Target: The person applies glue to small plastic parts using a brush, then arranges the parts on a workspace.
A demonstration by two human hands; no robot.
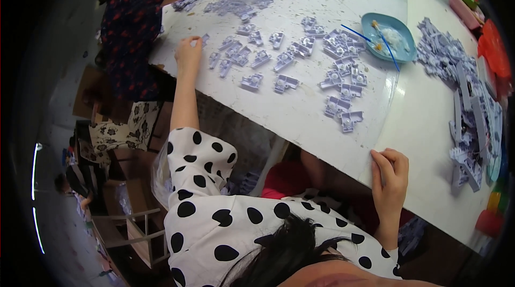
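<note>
Many lavender plastic parts (261,60) lie right of my left hand (189,52); whether its pinched fingers grip one is unclear. My right hand (391,177), loosely curled, empty, touches the table (300,118).

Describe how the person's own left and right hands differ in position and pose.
Position: the left hand is stretched out toward the left end of the white table; the right hand is at its near edge.

Pose: the left hand's fingers curl inward, while the right hand's are loosely bent.

Surroundings: a lavender plastic part is by the left fingertips, grip unclear; the right hand looks empty.

Shared: both are bare.
</note>
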